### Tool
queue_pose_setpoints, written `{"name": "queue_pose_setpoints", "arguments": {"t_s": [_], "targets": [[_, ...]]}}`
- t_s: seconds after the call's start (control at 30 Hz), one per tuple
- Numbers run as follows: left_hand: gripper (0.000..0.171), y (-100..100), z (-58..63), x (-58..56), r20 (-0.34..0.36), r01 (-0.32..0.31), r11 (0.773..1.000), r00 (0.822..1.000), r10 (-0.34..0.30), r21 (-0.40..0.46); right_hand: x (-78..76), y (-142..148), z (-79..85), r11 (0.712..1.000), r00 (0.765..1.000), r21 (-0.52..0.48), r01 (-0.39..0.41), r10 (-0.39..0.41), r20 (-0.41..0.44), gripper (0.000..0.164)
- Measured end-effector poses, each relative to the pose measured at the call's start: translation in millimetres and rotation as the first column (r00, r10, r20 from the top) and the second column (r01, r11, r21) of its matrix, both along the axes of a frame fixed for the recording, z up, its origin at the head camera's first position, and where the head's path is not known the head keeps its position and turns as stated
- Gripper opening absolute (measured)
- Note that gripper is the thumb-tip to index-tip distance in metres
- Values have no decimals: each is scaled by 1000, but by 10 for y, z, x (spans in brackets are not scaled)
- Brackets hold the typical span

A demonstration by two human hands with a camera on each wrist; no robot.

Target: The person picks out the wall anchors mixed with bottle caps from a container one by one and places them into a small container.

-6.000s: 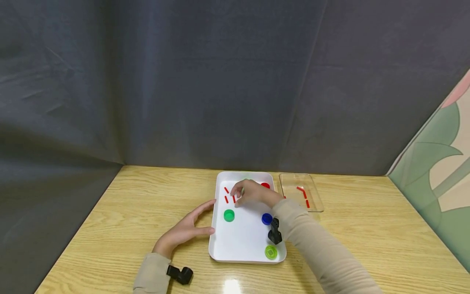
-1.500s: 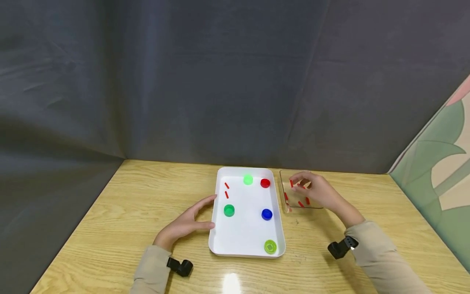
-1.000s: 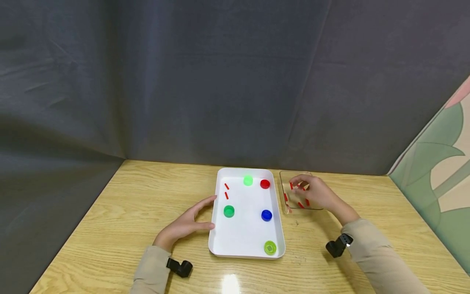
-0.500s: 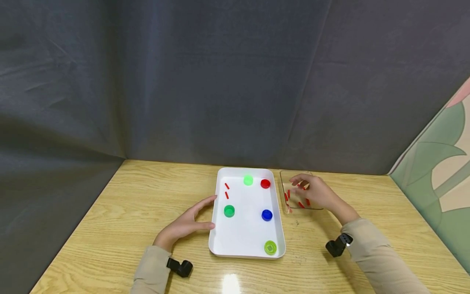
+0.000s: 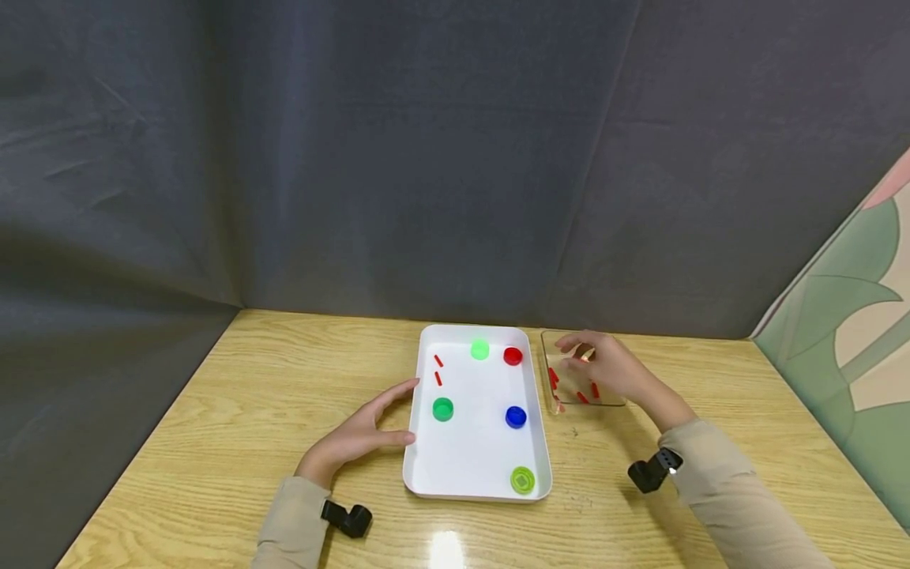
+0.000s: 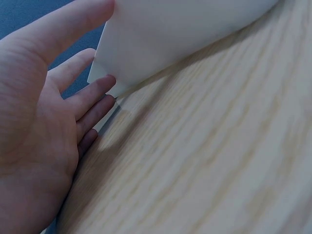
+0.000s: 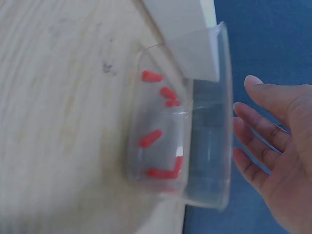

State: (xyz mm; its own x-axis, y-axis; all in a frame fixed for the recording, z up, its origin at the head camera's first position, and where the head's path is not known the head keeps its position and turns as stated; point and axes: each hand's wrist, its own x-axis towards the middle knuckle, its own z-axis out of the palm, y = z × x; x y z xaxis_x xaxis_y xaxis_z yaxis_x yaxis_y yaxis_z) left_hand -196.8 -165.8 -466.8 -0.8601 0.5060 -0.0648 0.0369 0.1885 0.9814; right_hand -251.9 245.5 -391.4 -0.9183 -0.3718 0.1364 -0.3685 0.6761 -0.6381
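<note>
My right hand (image 5: 607,367) is over the clear plastic box (image 7: 207,141), its fingers relaxed and a gap between thumb and fingertips. In the right wrist view nothing is in that hand. Several short red sticks (image 7: 151,138) lie on the bottom of the box. The fingers and thumb of my left hand (image 5: 359,433) are spread straight against the left side of the white tray (image 5: 476,462); the left wrist view has them right at the tray's wall. Two red sticks (image 5: 438,378) lie inside the tray at its upper left.
Around the tray sit a light green cap (image 5: 479,349), a red cap (image 5: 513,356), a green cap (image 5: 443,409), a blue cap (image 5: 515,417) and a yellow-green cap (image 5: 522,480). A dark cloth (image 5: 441,197) hangs behind the wooden table (image 5: 270,371).
My right hand has carried a red stick from the tray to the clear box and let it go; the stick now lies at the box's left side. The left hand stays at the tray.
</note>
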Motion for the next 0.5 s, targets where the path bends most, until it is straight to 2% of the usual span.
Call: {"name": "queue_pose_setpoints", "arguments": {"t_s": [0.23, 0.5], "targets": [[82, -20, 8, 13, -7, -11, 1000, 1000, 11, -11, -48, -165, 151, 999, 1000, 24, -25, 25, -13, 26], [81, -13, -14, 20, -1, -12, 1000, 1000, 12, 3, -94, -400, 266, 998, 998, -3, -67, 67, -6, 24]]}}
